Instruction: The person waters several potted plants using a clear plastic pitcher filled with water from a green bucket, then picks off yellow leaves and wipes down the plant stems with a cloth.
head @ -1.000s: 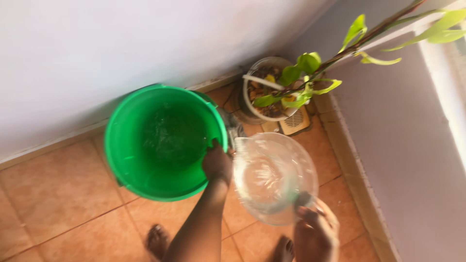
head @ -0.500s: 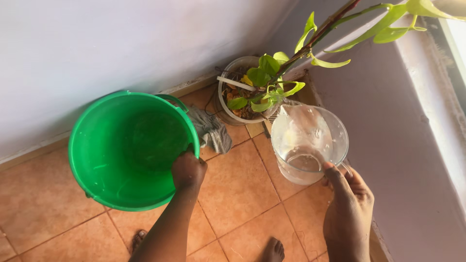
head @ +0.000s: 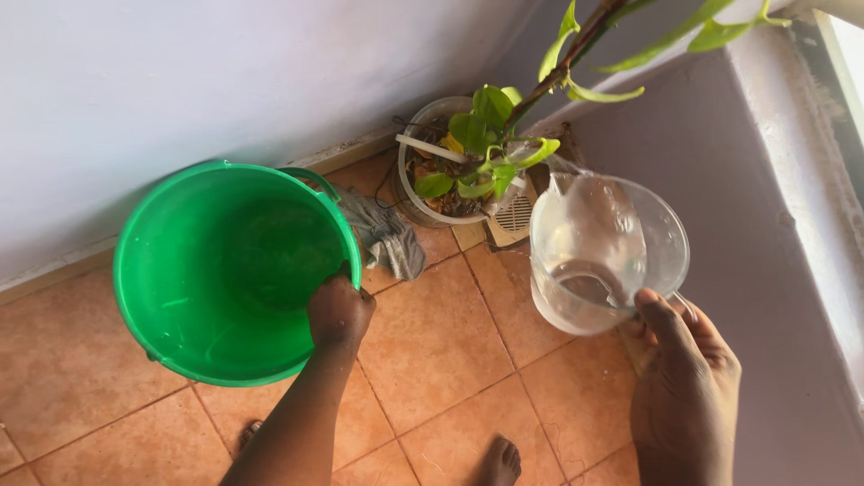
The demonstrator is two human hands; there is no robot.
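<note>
My left hand (head: 338,312) grips the near rim of a green plastic bucket (head: 180,297) that stands tilted on the tiled floor, with water inside. My right hand (head: 682,382) holds a clear plastic jug (head: 603,256) by its handle. The jug has some water in it and is tipped with its spout towards a potted plant (head: 468,162) in the corner. The plant has green leaves and a long stem that leans up to the right.
A grey rag (head: 389,236) lies on the floor between bucket and pot. A small white vented object (head: 515,216) sits by the pot. Walls close in at the back and right. My bare feet (head: 499,461) stand on the orange tiles.
The jug has moved right, away from the bucket, over to the plant pot. The left hand has stayed on the bucket's rim.
</note>
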